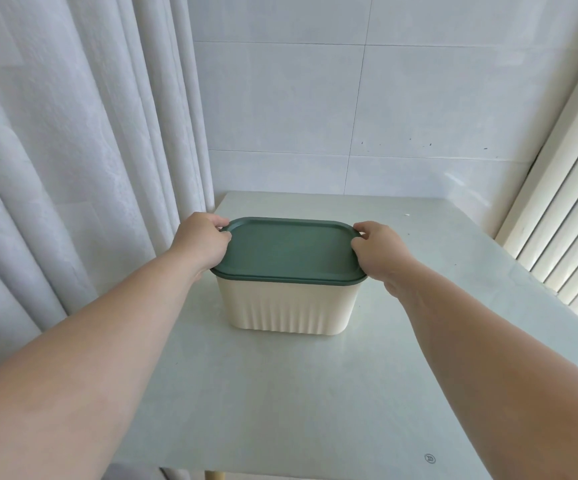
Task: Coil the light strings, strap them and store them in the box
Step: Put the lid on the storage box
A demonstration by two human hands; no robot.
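The left grip (202, 242), a bare hand, is curled round the left short edge of a dark green lid (287, 251), near its far corner. Its fingers (219, 222) hook over the rim, and the back of the hand faces the camera. The right grip (381, 251) holds the opposite short edge in the same way, fingers (363, 227) bent onto the rim at the far right corner. Both grips are narrow and closed on the lid itself, not on the body below it. Both forearms are bare and reach in from the lower corners of the view.

The lid is a rounded rectangle with a raised border. It lies flat on a cream storage box (287, 306) and covers the whole opening, so the contents are hidden. The box walls are ribbed with vertical flutes and taper a little toward the base. It stands upright on a pale worktop (315, 393), roughly at the middle and nearer the far edge than the near one.

A small round printed mark (429, 458) sits near the worktop's near right edge, and a light wooden leg (214, 475) shows under its front edge. White pleated curtains (55, 150) hang to the left. A wall of large pale tiles (349, 98) rises behind, and cream slats (574, 237) run along the right.
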